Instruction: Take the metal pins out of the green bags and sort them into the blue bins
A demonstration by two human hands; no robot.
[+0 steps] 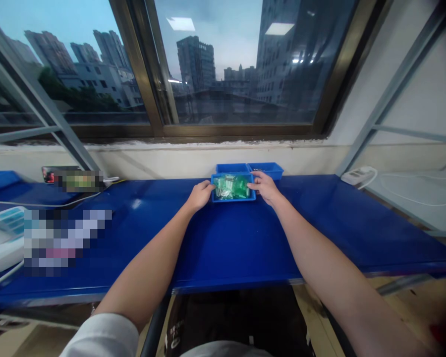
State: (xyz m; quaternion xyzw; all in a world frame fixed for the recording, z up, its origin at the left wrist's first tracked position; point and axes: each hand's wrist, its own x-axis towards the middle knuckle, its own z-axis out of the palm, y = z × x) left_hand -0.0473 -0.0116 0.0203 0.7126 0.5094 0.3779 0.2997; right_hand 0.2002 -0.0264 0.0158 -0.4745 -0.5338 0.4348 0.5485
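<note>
Both arms stretch forward over the blue table to a small blue plastic bin (233,200) near its back edge. Inside the bin lie green and clear plastic packets (232,186); their exact contents are too small to make out. My left hand (201,195) grips the bin's left end, fingers closed on the wall. At the right end, my right hand (263,187) is closed on the bin, thumb toward the packets and fingers at the rim. Just behind stand two more blue bins, a left one (231,168) and a right one (271,169) with small items in it.
The blue tabletop (230,243) runs along a wall under a window. A power strip (358,175) with a white cable sits at the right back. On the left are blurred-out items (69,240), a white and teal object (7,233), cables and another blue bin (2,181). Grey metal posts (386,91) flank the table.
</note>
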